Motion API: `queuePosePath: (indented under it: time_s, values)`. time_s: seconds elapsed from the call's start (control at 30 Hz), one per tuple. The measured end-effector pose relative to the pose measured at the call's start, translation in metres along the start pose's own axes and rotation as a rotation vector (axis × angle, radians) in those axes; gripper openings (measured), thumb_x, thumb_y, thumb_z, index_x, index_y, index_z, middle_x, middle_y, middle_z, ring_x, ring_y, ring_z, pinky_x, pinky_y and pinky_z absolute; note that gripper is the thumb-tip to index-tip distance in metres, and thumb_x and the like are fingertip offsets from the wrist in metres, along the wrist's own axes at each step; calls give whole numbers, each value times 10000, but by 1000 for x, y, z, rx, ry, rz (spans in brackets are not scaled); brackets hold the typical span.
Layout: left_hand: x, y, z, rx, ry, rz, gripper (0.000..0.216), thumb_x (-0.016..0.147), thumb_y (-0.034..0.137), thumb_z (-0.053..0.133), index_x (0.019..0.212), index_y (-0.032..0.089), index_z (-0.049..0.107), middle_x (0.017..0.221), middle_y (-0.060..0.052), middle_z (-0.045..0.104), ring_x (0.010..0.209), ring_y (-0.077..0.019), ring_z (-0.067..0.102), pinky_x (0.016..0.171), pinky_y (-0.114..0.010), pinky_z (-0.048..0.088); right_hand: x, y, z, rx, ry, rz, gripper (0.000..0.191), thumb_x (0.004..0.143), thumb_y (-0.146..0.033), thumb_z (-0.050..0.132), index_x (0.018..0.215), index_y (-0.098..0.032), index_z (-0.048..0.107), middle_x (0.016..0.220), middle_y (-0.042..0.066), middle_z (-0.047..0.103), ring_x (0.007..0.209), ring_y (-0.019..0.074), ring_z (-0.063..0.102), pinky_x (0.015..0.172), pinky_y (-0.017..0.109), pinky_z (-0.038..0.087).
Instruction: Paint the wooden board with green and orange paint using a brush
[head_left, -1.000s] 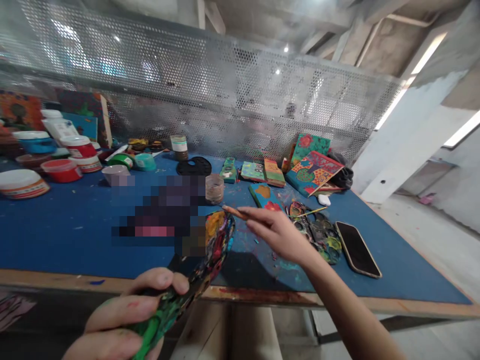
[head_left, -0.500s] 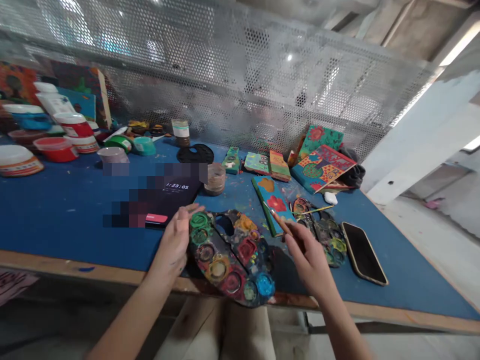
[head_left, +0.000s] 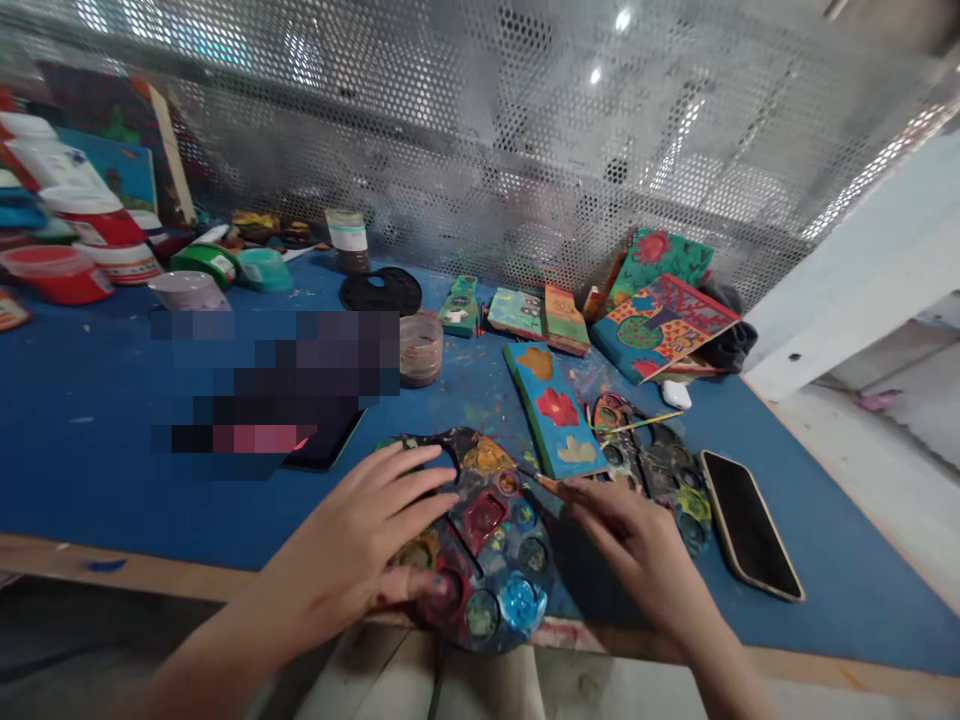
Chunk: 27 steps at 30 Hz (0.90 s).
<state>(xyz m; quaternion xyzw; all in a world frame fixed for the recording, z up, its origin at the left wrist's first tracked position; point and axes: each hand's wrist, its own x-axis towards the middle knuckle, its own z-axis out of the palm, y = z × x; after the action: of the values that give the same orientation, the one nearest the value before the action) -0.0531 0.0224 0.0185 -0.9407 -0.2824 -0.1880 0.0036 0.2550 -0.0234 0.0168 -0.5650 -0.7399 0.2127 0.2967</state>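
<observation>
A paint-smeared palette (head_left: 480,590) lies at the table's front edge, its wells filled with several colours. Across its left part spreads my left hand (head_left: 367,525), fingers stretched apart over the thumb hole and wells, thumb low on the palette. My right hand (head_left: 637,535) pinches a paintbrush (head_left: 553,486) just right of the palette. The brush tip points left, close to the orange paint; whether it touches I cannot tell. Behind the brush lies a blue painted block (head_left: 551,400) with three flower shapes: ochre, red and cream.
Right of my hand are a second palette (head_left: 660,460) with a thin brush across it, and a phone (head_left: 750,525). A cup of murky water (head_left: 420,350) stands beyond a partly blurred dark device (head_left: 334,440). Paint jars (head_left: 97,220) crowd the left; painted boards (head_left: 667,325) lean against the mesh.
My left hand has gone from the palette's left edge to lying over its top. My right hand has lowered the brush from above the blue block to the palette's right side.
</observation>
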Motion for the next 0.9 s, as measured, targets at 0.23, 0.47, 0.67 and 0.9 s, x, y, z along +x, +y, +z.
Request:
queuePosePath:
  time_s: [0.23,0.47,0.67,0.9]
  values:
    - [10,0,10,41,-91,92,795,773,739,501,1314,157,522,1319,-88,615,1234,-291,534,1112,-462,312,0,4,1,-16,-6,-10,271,958,-269,473,1148,-232,663,903,66,700,813,172,673,707,270,534]
    - [6,7,23,-53,-6,18,799,734,706,589,1261,106,574,1277,-140,635,1168,-289,588,1063,-424,435,-2,6,1,-53,-4,-43,277,949,-240,488,1162,-263,664,764,20,628,680,128,630,609,214,521]
    - [22,17,13,-79,-67,-9,856,699,781,538,1154,66,654,1157,-188,689,1048,-328,654,964,-471,518,-1,8,3,-120,-10,-65,301,964,-223,445,1205,-246,625,940,54,735,769,151,700,655,235,545]
    - [44,15,2,-160,-59,-51,784,691,815,494,944,111,728,952,-143,744,906,-297,693,972,-459,513,10,2,-7,43,-120,100,283,948,-276,492,1165,-315,668,1117,19,729,1004,174,694,835,280,554]
